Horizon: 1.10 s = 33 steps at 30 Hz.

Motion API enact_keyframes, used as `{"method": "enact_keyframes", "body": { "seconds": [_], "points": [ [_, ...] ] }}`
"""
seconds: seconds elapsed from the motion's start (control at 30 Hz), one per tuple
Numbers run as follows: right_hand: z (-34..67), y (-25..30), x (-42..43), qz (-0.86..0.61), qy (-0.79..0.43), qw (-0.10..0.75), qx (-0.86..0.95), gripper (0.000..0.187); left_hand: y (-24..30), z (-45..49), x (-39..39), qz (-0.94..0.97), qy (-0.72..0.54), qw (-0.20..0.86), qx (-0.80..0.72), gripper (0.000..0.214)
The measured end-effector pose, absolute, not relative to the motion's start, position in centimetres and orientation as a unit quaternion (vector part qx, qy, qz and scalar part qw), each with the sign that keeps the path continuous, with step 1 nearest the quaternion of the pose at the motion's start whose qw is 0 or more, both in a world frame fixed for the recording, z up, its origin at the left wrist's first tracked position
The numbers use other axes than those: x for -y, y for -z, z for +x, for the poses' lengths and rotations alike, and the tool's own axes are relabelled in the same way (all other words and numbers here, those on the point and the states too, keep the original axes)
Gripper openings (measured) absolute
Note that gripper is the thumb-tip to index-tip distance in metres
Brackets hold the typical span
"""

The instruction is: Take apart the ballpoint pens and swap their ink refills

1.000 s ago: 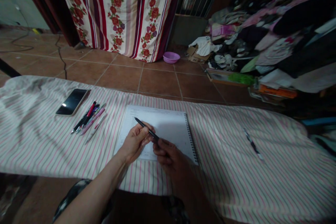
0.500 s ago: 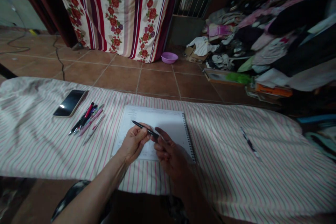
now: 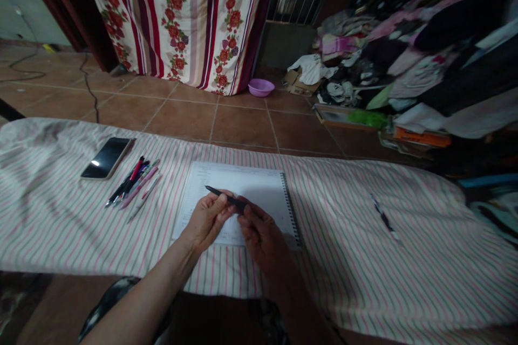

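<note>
Head view shows your left hand (image 3: 207, 216), fingers clamped on a black pen (image 3: 235, 202), its tip toward the desk's (image 3: 332, 215) left end; your right hand (image 3: 264, 234) has its fingers closed on the other end. You hold it above a spiral notebook (image 3: 253, 180) near the desk's front edge. Leftward lie loose pens (image 3: 139, 188) and, toward the far left corner, a phone (image 3: 107, 157).

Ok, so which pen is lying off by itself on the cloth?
The dark-and-pale pen right of the spiral notebook. The pen bunch lies beside the phone, and the left hand and right hand hold the black pen.
</note>
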State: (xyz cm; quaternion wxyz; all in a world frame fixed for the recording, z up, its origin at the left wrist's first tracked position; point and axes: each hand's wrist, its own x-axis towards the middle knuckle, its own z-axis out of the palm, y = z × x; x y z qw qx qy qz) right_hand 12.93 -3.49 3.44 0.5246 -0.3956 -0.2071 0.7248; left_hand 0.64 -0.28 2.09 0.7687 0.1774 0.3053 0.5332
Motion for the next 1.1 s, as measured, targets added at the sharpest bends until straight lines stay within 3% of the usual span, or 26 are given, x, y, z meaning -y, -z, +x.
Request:
{"method": "enact_keyframes", "body": {
  "seconds": [0.17,0.27,0.37,0.47,0.8,1.1],
  "points": [
    [13.5,-4.0,3.1,-0.414,-0.696,0.557,0.187,0.030,-1.7,0.1,0.8,0.373,-0.483,0.673,-0.418,0.038],
    [13.7,-4.3,2.9,-0.434,-0.680,0.563,0.182,0.031,-1.7,-0.7,1.2,0.582,-0.487,0.414,-0.503,0.035],
    [13.7,-4.3,2.9,-0.446,-0.675,0.554,0.194,0.029,-2.1,-1.6,1.1,0.740,-0.485,0.152,-0.441,0.016],
    [13.4,-4.1,3.1,-0.451,-0.672,0.543,0.227,0.028,-2.4,-2.2,0.5,0.840,-0.404,0.047,-0.360,0.032],
    [13.4,-3.1,3.1,-0.405,-0.730,0.490,0.251,0.022,-1.2,-3.2,0.8,0.877,-0.342,0.116,-0.317,0.051],
    [13.8,-2.3,2.9,-0.270,-0.843,0.433,0.173,0.023,-1.8,-3.8,1.5,0.867,-0.367,0.194,-0.275,0.046]
  ]
}}
